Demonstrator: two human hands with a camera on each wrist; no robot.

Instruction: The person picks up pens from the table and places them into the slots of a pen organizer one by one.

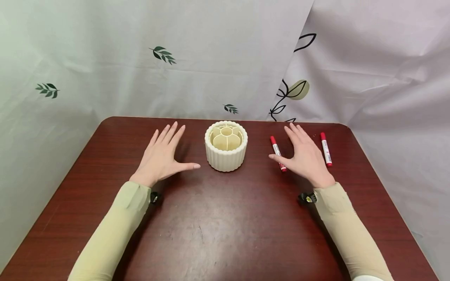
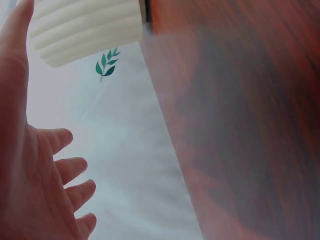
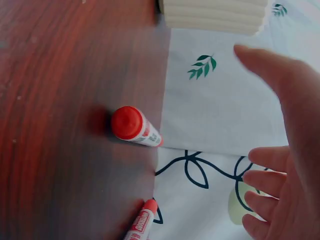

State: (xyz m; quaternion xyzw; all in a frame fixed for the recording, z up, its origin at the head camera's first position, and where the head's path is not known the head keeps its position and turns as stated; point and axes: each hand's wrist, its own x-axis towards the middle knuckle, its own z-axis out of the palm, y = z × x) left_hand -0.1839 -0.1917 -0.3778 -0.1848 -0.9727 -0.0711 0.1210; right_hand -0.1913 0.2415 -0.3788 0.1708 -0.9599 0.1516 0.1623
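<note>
A round cream pen holder (image 1: 226,158) with a fluted wall and several inner compartments stands upright at the table's far middle. To its left is my left hand (image 1: 159,156), fingers spread, thumb pointing toward the holder without touching it. My right hand (image 1: 304,156) hovers on the other side, fingers straight and nothing held. A red-capped marker (image 1: 276,148) with a white barrel lies partly behind the right thumb. Another red-and-white marker (image 1: 326,150) lies farther right, past that hand. In the right wrist view the nearer marker (image 3: 145,132) shows its red end.
The dark red-brown wooden table (image 1: 225,226) has rounded far corners. A pale cloth curtain (image 1: 211,58) with leaf prints hangs right behind its far edge and along both sides. Small black devices sit at both wrists, including a wrist camera (image 1: 307,198) at the right.
</note>
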